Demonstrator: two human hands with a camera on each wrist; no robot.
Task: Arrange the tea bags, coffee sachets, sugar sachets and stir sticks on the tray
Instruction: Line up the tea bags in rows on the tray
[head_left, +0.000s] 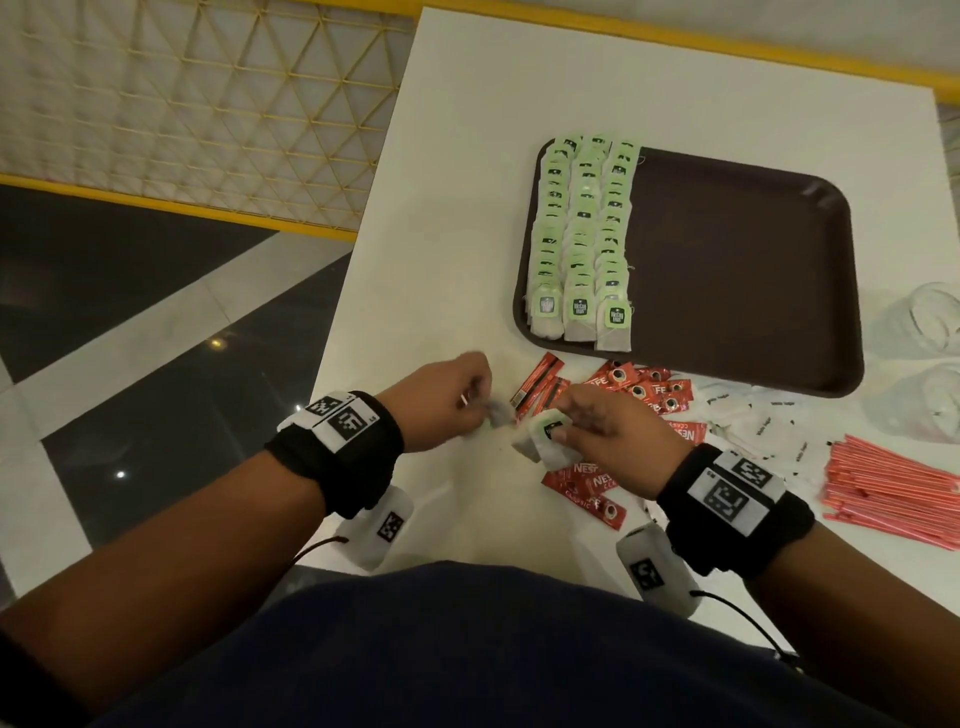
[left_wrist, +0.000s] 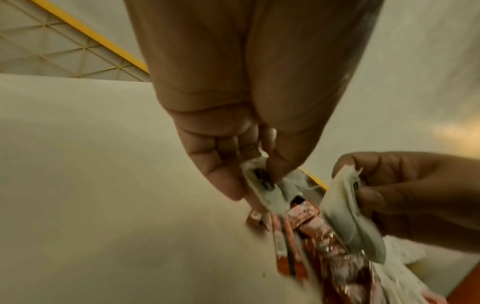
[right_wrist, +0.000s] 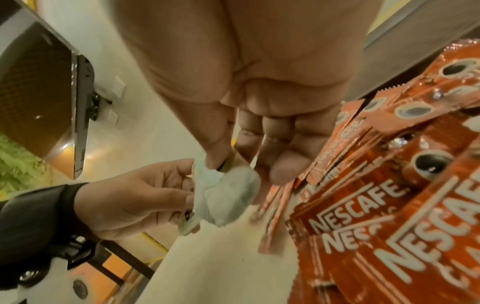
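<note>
Pinching one tea bag (head_left: 540, 434) each, the left hand (head_left: 449, 397) and right hand (head_left: 605, 423) hover over the table (head_left: 441, 260); the tray (head_left: 748, 270) lies ahead-right, nearer the right hand, its rows running away from the person.

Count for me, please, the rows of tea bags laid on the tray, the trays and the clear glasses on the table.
Rows of green-tagged paper tea bags on the tray: 3
Brown rectangular plastic trays: 1
Clear glasses: 2
Total: 6
</note>
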